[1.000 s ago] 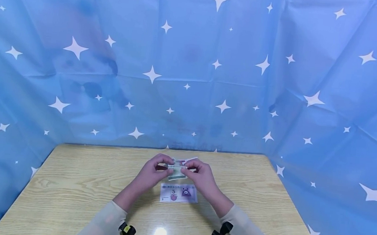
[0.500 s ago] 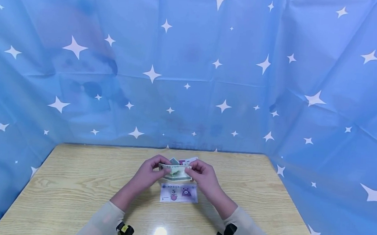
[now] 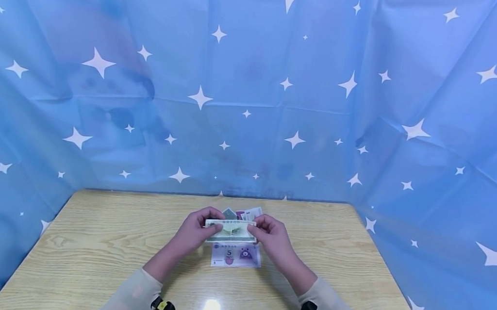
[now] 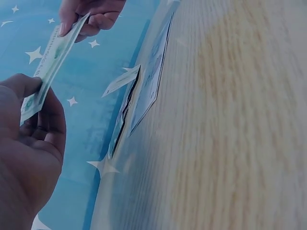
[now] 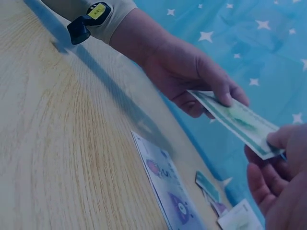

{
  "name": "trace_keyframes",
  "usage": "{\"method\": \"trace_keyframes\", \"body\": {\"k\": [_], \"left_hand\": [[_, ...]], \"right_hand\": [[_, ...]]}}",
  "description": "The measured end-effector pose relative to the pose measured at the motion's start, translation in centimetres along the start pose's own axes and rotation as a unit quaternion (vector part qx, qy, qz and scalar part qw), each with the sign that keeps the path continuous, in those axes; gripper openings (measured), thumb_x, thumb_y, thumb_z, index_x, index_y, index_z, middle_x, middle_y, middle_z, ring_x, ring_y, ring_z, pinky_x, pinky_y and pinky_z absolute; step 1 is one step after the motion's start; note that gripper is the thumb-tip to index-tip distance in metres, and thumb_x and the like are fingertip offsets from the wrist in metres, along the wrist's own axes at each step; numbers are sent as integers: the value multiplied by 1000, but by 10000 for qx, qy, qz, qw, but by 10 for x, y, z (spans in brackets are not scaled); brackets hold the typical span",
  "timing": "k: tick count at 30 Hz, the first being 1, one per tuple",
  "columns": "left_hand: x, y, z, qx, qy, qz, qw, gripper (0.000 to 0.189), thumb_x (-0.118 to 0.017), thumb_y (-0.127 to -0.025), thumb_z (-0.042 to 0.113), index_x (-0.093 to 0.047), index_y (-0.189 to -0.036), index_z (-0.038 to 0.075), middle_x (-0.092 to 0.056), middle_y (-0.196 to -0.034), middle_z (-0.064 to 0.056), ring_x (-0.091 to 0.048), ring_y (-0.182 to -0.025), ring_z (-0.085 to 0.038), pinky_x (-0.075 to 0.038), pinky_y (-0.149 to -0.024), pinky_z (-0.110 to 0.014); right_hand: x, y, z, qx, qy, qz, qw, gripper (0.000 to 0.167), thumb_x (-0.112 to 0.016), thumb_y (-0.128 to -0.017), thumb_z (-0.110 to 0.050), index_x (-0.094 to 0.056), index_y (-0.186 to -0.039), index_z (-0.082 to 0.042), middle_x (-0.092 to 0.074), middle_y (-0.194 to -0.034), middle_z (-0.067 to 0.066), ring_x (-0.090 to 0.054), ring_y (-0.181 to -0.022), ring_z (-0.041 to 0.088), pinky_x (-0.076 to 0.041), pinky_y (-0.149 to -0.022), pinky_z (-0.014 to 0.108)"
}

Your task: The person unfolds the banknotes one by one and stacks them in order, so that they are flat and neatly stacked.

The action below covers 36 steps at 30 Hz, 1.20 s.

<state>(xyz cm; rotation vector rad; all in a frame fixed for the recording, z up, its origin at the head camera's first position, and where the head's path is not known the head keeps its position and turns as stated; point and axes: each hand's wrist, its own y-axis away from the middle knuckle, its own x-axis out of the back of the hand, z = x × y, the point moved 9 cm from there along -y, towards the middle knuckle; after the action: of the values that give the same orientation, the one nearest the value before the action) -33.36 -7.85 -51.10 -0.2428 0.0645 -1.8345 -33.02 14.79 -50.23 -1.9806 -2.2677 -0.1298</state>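
Note:
My left hand [image 3: 197,230] and right hand [image 3: 275,236] pinch the two ends of a green play banknote [image 3: 233,231]. It is stretched out flat between them, thumbs on the face toward me. In the left wrist view the green banknote [image 4: 55,55] hangs above the table, with a crease across its middle. Nearer to me, a purple play banknote [image 3: 236,258] marked 5 lies flat on the wood; the green one overlaps its top edge in the head view.
Behind the hands lie several more notes, some folded: a dark green one [image 3: 229,214], a magenta one [image 3: 240,214] and a whitish one [image 3: 252,213]. The wooden table [image 3: 92,250] ends at a blue star-printed curtain [image 3: 251,126].
The green banknote has gone from folded small to spread out at full width. Both hands have moved apart, and the banknote now sits slightly nearer to me.

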Motion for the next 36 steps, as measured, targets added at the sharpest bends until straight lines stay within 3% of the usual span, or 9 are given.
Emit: {"method": "trace_keyframes", "body": {"k": [6,11,18,27,31,36], "left_hand": [[-2,1,3,3,-86,-69,9999,20,-75,-105,7,-75,-124,0,-74,-119,-13,-66,-102,-22,-56,-81,-27],[-6,2,2,-5,-120,-207,9997,18,-74,-106,7,-75,-123,1,-73,-119,-16,-66,-97,-21,-56,-78,-27],[-12,2,0,-28,-277,-381,9989,21,-75,-104,7,-75,-124,-1,-75,-119,-17,-63,-99,-26,-53,-79,-26],[-15,3,-4,82,-527,-455,9975,18,-78,-103,9,-78,-121,11,-76,-113,-5,-62,-93,-22,-53,-77,-29],[-18,5,-6,213,-701,-551,9958,18,-79,-102,10,-78,-119,14,-76,-113,-1,-66,-102,-22,-55,-84,-32],[-23,8,-3,272,-929,-745,9925,19,-79,-102,12,-78,-120,15,-77,-117,-1,-68,-111,-22,-58,-91,-37]], "right_hand": [[1,3,-1,-25,-7,-56,10000,15,-80,-100,-5,-73,-112,1,-66,-91,6,-59,-78,15,-55,-71,26],[-2,4,-2,110,152,-405,9990,28,-78,-102,-5,-73,-128,3,-78,-108,12,-69,-88,15,-58,-78,25],[-4,4,-2,321,501,-778,9952,21,-79,-103,-9,-79,-123,-4,-79,-118,17,-66,-90,16,-54,-78,24],[-3,3,1,383,843,-887,9917,18,-78,-103,-8,-80,-121,-7,-79,-113,11,-63,-87,19,-52,-75,24],[-1,3,4,379,1121,-901,9889,16,-78,-103,-5,-81,-118,-9,-77,-106,6,-59,-82,17,-49,-71,24],[1,4,9,399,1316,-988,9856,16,-79,-102,-4,-81,-117,-9,-71,-92,8,-51,-74,15,-44,-64,23]]}}
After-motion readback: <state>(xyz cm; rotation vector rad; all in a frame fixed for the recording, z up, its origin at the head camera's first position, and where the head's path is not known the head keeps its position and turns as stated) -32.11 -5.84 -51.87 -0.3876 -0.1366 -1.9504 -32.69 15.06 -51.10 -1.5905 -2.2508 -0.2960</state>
